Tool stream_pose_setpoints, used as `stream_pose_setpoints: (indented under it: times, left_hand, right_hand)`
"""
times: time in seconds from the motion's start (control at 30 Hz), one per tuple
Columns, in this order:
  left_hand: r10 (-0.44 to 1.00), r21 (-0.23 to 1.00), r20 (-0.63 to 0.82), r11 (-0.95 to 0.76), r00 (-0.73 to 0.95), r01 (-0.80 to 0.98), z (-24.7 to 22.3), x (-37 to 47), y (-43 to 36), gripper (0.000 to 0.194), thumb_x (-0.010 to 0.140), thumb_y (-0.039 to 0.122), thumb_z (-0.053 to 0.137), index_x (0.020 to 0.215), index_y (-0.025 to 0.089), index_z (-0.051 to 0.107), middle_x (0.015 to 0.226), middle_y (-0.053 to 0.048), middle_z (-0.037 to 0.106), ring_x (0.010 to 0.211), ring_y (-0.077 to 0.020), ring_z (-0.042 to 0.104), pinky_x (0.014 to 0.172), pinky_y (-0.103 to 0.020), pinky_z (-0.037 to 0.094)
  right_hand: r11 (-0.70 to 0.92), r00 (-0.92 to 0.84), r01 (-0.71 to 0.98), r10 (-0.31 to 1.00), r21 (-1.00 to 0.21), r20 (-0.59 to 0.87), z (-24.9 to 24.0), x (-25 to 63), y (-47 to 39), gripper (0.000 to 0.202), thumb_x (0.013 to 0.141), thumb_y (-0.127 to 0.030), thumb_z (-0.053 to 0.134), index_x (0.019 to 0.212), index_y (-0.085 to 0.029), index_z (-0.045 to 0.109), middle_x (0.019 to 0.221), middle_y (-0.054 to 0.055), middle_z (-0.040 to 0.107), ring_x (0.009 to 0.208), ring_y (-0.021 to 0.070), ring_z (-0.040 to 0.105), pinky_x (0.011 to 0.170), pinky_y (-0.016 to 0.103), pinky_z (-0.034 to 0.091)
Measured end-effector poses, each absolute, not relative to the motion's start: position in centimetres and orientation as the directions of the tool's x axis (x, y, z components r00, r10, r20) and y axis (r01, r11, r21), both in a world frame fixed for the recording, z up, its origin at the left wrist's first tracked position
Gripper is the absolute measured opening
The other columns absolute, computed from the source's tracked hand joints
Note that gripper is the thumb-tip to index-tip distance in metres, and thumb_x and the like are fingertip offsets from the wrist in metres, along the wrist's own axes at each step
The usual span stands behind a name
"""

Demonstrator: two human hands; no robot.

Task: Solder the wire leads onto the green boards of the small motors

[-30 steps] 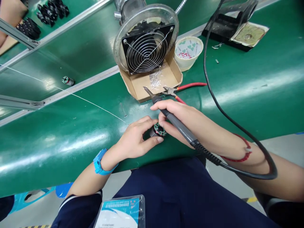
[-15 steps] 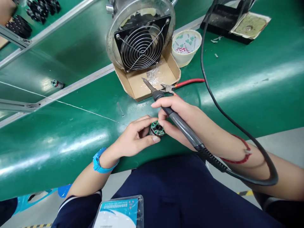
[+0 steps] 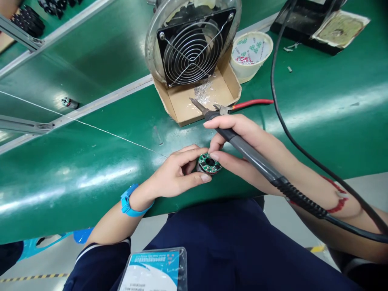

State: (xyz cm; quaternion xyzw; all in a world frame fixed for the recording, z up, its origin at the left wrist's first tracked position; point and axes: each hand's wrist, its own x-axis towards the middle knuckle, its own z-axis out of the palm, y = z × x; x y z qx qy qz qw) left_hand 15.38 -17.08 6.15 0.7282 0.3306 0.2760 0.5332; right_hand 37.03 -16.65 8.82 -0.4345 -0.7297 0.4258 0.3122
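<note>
My left hand (image 3: 178, 171) is closed around a small cylindrical motor (image 3: 199, 166), thumb in front and forefinger behind. On the motor's upper end sits a round green circuit board (image 3: 216, 166) with a dark hole in its middle. A soldering iron (image 3: 248, 151) lies across my right hand (image 3: 242, 133), gripped under the forefinger, its tip pointing away over the cardboard tray. The thumb and another finger of that same hand meet at the board's far edge; anything tiny between them is hidden. A thin pale wire (image 3: 121, 138) runs from the far left to behind my left hand.
A fan with a wire guard (image 3: 191, 60) stands behind the cardboard tray (image 3: 182, 115), which holds metal clippings. Red-handled cutters (image 3: 251, 104) lie beside it. Further right are a tub of small parts (image 3: 247, 74) and a soldering stand (image 3: 306, 34). Another motor (image 3: 69, 103) lies far left.
The whole view has shifted, so most things appear further right. Both hands keep their hold on the motor and the soldering iron, with little other visible movement.
</note>
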Motion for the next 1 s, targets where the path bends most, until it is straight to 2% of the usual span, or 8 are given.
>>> stream_pose_setpoints:
  times: [0.2, 0.37, 0.47, 0.57, 0.73, 0.87, 1.0]
  left_hand:
    - [0.778, 0.913, 0.072, -0.303, 0.624, 0.272, 6.3, 15.5, -17.1, 0.041, 0.088, 0.046, 0.071, 0.116, 0.015, 0.068, 0.076, 0.003, 0.049, 0.061, -0.0088, 0.043, 0.059, -0.024, 0.038]
    - [0.775, 0.866, 0.077, -0.364, 0.628, 0.342, 6.6, 15.5, -17.1, 0.038, 0.089, 0.041, 0.07, 0.114, 0.012, 0.068, 0.081, 0.0, 0.054, 0.067, -0.0109, 0.047, 0.067, -0.026, 0.043]
    - [0.781, 0.873, 0.083, -0.357, 0.619, 0.333, 6.6, 15.5, -17.2, 0.04, 0.089, 0.04, 0.07, 0.117, 0.012, 0.067, 0.085, -0.002, 0.058, 0.071, -0.0117, 0.05, 0.068, -0.026, 0.044]
    - [0.8, 0.911, 0.093, -0.309, 0.593, 0.274, 6.4, 15.5, -17.2, 0.042, 0.089, 0.04, 0.071, 0.122, 0.014, 0.067, 0.082, 0.0, 0.056, 0.067, -0.0099, 0.047, 0.061, -0.023, 0.04]
    - [0.785, 0.959, 0.105, -0.242, 0.61, 0.147, 6.1, 15.5, -17.2, 0.04, 0.087, 0.037, 0.074, 0.123, 0.021, 0.069, 0.077, 0.002, 0.052, 0.061, -0.0081, 0.042, 0.057, -0.022, 0.036]
    - [0.789, 0.97, 0.084, -0.204, 0.609, 0.131, 6.1, 15.5, -17.3, 0.041, 0.087, 0.04, 0.073, 0.124, 0.022, 0.069, 0.078, 0.001, 0.053, 0.064, -0.0092, 0.044, 0.057, -0.022, 0.037]
    - [0.789, 0.97, 0.069, -0.197, 0.611, 0.144, 6.2, 15.5, -17.3, 0.042, 0.088, 0.043, 0.072, 0.123, 0.021, 0.07, 0.078, 0.0, 0.053, 0.065, -0.0096, 0.044, 0.058, -0.023, 0.037]
  right_hand:
    - [0.334, -0.472, 0.373, 0.871, -0.865, 0.133, 9.1, 36.3, -16.0, 0.036, 0.087, -0.013, 0.051, 0.122, -0.021, 0.052, 0.086, -0.001, 0.064, 0.072, 0.0098, 0.062, 0.069, 0.024, 0.053]
    - [0.435, -0.523, 0.432, 0.834, -0.79, 0.173, 8.5, 36.2, -15.9, 0.033, 0.09, -0.019, 0.049, 0.123, -0.019, 0.055, 0.102, 0.005, 0.068, 0.089, 0.016, 0.066, 0.078, 0.03, 0.055]
    - [0.512, -0.557, 0.429, 0.799, -0.745, 0.228, 8.1, 36.3, -16.0, 0.036, 0.09, -0.016, 0.048, 0.125, -0.021, 0.052, 0.108, 0.005, 0.068, 0.102, 0.0185, 0.065, 0.086, 0.032, 0.055]
    - [0.473, -0.485, 0.421, 0.839, -0.774, 0.249, 8.3, 36.3, -16.4, 0.035, 0.089, -0.013, 0.049, 0.123, -0.023, 0.051, 0.106, 0.002, 0.068, 0.098, 0.0156, 0.066, 0.088, 0.031, 0.055]
    - [0.393, -0.411, 0.394, 0.884, -0.831, 0.223, 9.0, 36.3, -17.0, 0.035, 0.088, -0.014, 0.054, 0.122, -0.022, 0.05, 0.09, 0.0, 0.065, 0.088, 0.0136, 0.065, 0.084, 0.03, 0.057]
    - [0.338, -0.391, 0.372, 0.902, -0.865, 0.184, 9.1, 36.6, -17.1, 0.037, 0.091, -0.019, 0.056, 0.127, -0.025, 0.049, 0.088, 0.001, 0.064, 0.088, 0.0154, 0.065, 0.078, 0.031, 0.059]
    - [0.324, -0.397, 0.389, 0.904, -0.862, 0.16, 9.0, 36.9, -17.0, 0.038, 0.091, -0.023, 0.059, 0.128, -0.028, 0.049, 0.09, 0.001, 0.065, 0.091, 0.0159, 0.066, 0.081, 0.032, 0.058]
